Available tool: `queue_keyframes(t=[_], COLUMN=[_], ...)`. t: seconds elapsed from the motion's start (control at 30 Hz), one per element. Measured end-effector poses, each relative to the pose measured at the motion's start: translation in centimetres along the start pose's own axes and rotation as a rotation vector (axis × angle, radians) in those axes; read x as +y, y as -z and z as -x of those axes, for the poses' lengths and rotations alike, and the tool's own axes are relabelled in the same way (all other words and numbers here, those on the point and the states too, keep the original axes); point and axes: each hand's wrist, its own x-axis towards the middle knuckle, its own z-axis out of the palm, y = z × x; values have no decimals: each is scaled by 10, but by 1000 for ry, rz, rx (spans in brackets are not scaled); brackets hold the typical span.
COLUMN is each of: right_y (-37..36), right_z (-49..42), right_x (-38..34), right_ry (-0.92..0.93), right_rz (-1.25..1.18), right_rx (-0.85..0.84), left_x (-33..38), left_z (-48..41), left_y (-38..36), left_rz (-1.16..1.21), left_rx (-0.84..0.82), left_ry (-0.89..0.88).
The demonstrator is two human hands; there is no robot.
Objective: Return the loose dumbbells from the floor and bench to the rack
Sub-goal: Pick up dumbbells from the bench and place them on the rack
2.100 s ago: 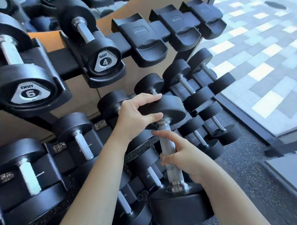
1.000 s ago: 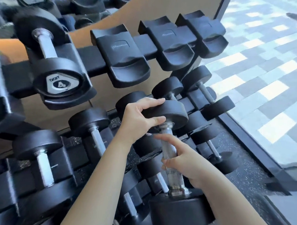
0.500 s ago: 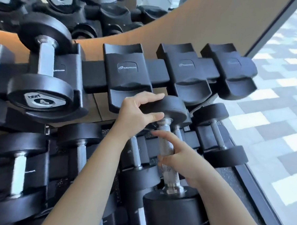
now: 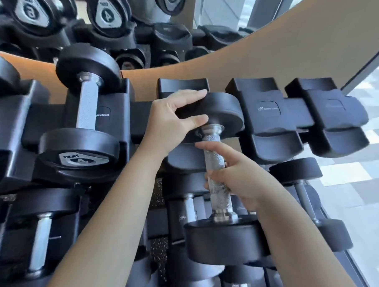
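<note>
Currently held in both hands: dumbbell (image 4: 216, 166), black heads, knurled steel handle, tilted with far head up at twelve o'clock and near head down at six, positioned over a top-tier cradle (image 4: 182, 86) of the rack (image 4: 294, 113); contact with that cradle not discernible. Left hand (image 4: 170, 118): clamped on rim of far head, fingers over the top, thumb underneath. Right hand (image 4: 243, 178): wrapped round the handle, index finger extended straight toward ten o'clock. At nine o'clock of held item: racked dumbbell marked 4 (image 4: 83, 125), seated in its own cradle. At three o'clock: two further cradles (image 4: 270, 116), side by side. At six o'clock: lower tier stocked with further dumbbells (image 4: 41, 241). At twelve o'clock: mirror (image 4: 146, 22) with reflected weights.
</note>
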Motion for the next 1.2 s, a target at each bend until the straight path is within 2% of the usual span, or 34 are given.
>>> queue_keyframes(t=[0.13, 0.57, 1.0, 1.2], right_y=[2, 13, 17, 13], right_z=[-24, -93, -128, -144], right_x=[-8, -27, -50, -54], right_ry=[26, 26, 58, 63], right_rz=[-13, -13, -82, -32], right_rx=[-27, 32, 71, 91], left_x=[-11, -46, -53, -62], left_z=[-19, -78, -122, -130], left_y=[7, 13, 20, 24], left_rz=[8, 93, -82, -53], left_rx=[27, 98, 38, 56], left_ry=[24, 20, -84, -70])
